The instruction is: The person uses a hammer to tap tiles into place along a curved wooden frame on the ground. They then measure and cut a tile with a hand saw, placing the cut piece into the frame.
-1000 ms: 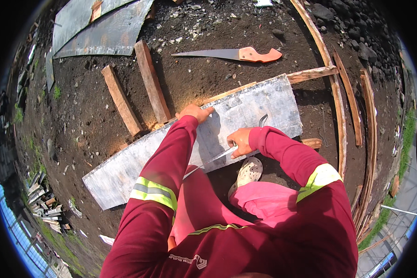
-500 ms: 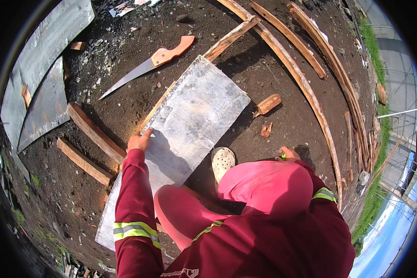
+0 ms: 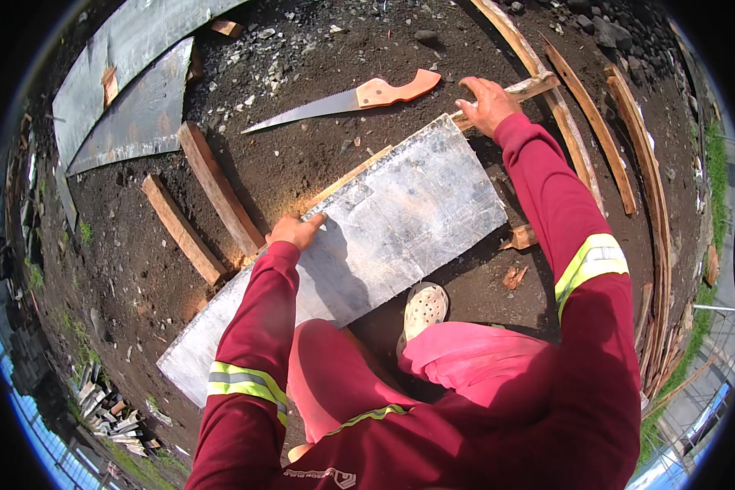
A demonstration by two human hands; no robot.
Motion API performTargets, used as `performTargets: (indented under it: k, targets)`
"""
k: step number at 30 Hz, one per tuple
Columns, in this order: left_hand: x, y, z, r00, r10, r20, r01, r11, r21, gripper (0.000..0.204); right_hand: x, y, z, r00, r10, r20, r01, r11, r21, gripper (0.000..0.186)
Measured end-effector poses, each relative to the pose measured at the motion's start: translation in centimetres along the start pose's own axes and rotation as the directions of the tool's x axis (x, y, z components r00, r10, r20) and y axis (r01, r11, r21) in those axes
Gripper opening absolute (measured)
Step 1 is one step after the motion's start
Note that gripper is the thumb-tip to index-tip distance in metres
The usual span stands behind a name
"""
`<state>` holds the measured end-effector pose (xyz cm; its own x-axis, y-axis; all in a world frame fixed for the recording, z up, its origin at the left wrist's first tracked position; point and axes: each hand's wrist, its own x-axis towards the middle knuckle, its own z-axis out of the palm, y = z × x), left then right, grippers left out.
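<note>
A long grey weathered sheet (image 3: 400, 216) lies slantwise in front of me. A narrow wooden strip (image 3: 347, 186) shows along its far edge and runs out past its upper right corner. My left hand (image 3: 296, 232) grips that far edge near the middle, its fingers bent over it. Beyond the upper right corner, my right hand (image 3: 490, 104) is over the strip's protruding end (image 3: 533, 86), thumb and fingers apart; its palm side is hidden. A handsaw (image 3: 343, 100) with an orange handle rests on the soil beyond the sheet, blade toward the left.
Two short timbers (image 3: 219, 188) lie left of the sheet, with more grey sheets (image 3: 131, 118) farther left. Long wooden strips (image 3: 649, 180) curve along the right side. A wood offcut (image 3: 521, 238) lies near the sheet's right end, close to my shoe (image 3: 425, 309).
My right hand has moved from beside my right knee up to the strip's far end; the yellow-green thing at it no longer shows. My left hand stays on the sheet's edge. The view has shifted.
</note>
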<state>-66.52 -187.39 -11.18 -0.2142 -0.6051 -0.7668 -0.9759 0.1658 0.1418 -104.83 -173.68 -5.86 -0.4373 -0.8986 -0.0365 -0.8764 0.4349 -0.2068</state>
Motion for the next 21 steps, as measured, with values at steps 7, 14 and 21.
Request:
performTargets:
  k: [7, 14, 21]
  targets:
    - [-0.5, 0.0, -0.2, 1.0, -0.006, -0.022, 0.007, 1.0, 0.025, 0.069, 9.5, -5.6, 9.8, 0.837, 0.302, 0.456, -0.153, 0.93, -0.333, 0.049]
    - [0.0, -0.1, -0.1, 1.0, 0.01, -0.01, -0.01, 1.0, 0.005, 0.074, 11.0, -6.2, 8.5, 0.918, 0.052, 0.394, 0.096, 0.933, -0.347, 0.026]
    - [-0.1, -0.1, 0.0, 0.999, -0.009, 0.049, 0.008, 1.0, 0.028, 0.072, 8.7, -6.8, 8.2, 0.857, -0.094, 0.506, 0.156, 0.984, -0.082, 0.061]
